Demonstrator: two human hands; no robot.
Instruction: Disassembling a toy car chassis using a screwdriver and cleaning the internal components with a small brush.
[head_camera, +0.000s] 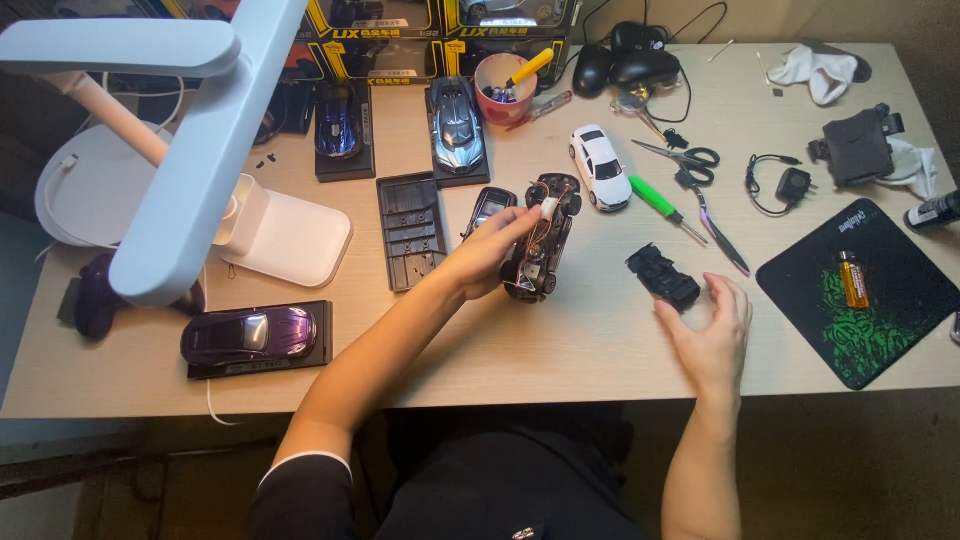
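Observation:
My left hand holds a stripped model car chassis with its wheels on, lifted slightly off the wooden table. A small white piece sits at my fingertips on the chassis. My right hand rests open on the table, fingers spread, just beside a black plastic car part. A dark car body shell lies right behind my left hand. A white model car stands a little further back.
A green-handled screwdriver, scissors and pliers lie right of the white car. Model cars on black bases sit left and back. An empty black base, a white lamp, a pink cup and a black mouse mat surround them.

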